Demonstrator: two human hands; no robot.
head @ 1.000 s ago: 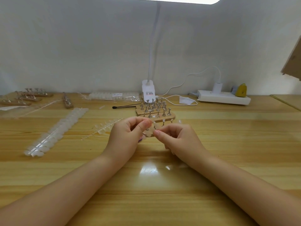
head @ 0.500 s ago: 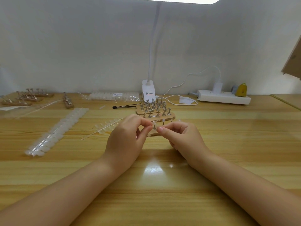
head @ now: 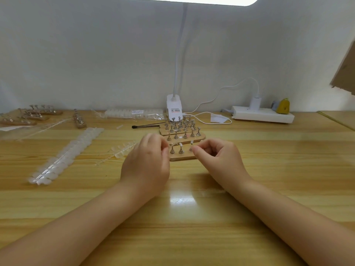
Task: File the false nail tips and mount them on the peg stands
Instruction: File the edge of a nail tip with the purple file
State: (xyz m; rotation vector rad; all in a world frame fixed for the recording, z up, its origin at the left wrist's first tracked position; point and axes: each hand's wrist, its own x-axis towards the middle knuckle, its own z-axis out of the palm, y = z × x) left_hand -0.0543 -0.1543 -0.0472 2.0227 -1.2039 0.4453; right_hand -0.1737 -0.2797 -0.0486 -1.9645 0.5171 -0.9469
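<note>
Hands close on the near stand [head: 182, 154], where pale tips [head: 180, 144] sit atop pegs.

Left hand [head: 147, 162] and right hand [head: 217, 156] are curled; whether either pinches anything cannot be told. A knuckle's nudge could tip the pegs or knock tips off, judging by the closeness.
</note>
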